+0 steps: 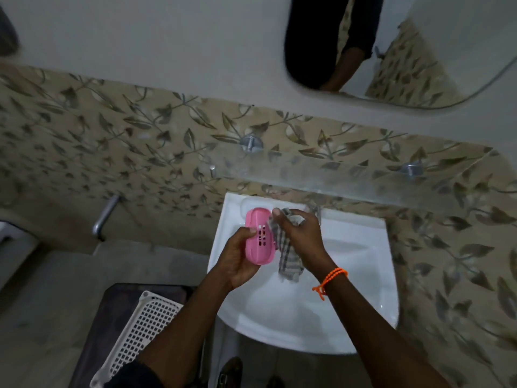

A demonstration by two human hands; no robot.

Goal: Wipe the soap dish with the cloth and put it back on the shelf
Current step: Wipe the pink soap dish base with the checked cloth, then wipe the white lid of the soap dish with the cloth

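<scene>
I've got the pink soap dish (259, 238) in my left hand (241, 257), fingers curled round its long edge, held up over the white sink (349, 275) with its slotted face turned toward me. My right hand (300, 233) is bunched round the checked cloth (288, 254), pinching a wad of it at the fingertips while the loose tail hangs down beside the dish's right edge, touching or nearly so. To wipe this well, I reckon I should keep the dish steady in the left and drag the gathered wad along the face and into the drain slots, where grime tends to sit, then turn the dish over for the other side. The dangling tail does no work, so I'd do better to fold more of it into my palm. Both forearms reach forward from below, converging over the basin, wrists slightly bent inward; an orange cord (331, 278) rings my right wrist. The glass shelf (363, 180) where the dish must go back sits on the wall just above the sink, within an easy reach upward.
</scene>
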